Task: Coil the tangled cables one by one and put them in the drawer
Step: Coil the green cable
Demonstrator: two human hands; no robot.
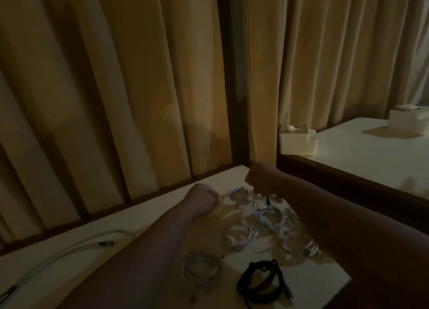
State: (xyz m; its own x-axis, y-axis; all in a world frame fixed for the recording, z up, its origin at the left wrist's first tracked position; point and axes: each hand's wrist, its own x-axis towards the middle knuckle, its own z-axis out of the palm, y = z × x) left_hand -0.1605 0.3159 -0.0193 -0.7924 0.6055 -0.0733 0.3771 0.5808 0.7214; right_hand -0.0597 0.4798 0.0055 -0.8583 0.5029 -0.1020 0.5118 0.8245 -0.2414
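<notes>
Several coiled white cables lie on the pale table top (162, 206): one at the far end (239, 193), one in the middle (270, 217), one beside it (241, 235) and one nearer me (202, 268). A black cable (260, 283) is coiled at the near right. My left hand (203, 198) rests as a fist on the table, left of the far coil. My right hand (261, 178) is closed in a fist just above the far cables; the dim light hides whether it grips a cable. No drawer is in view.
A long pale cable (69, 253) runs across the table's left side. Beige curtains (116, 88) hang behind the table. To the right, a mirror (371, 160) reflects the table and a white tissue box (298, 142).
</notes>
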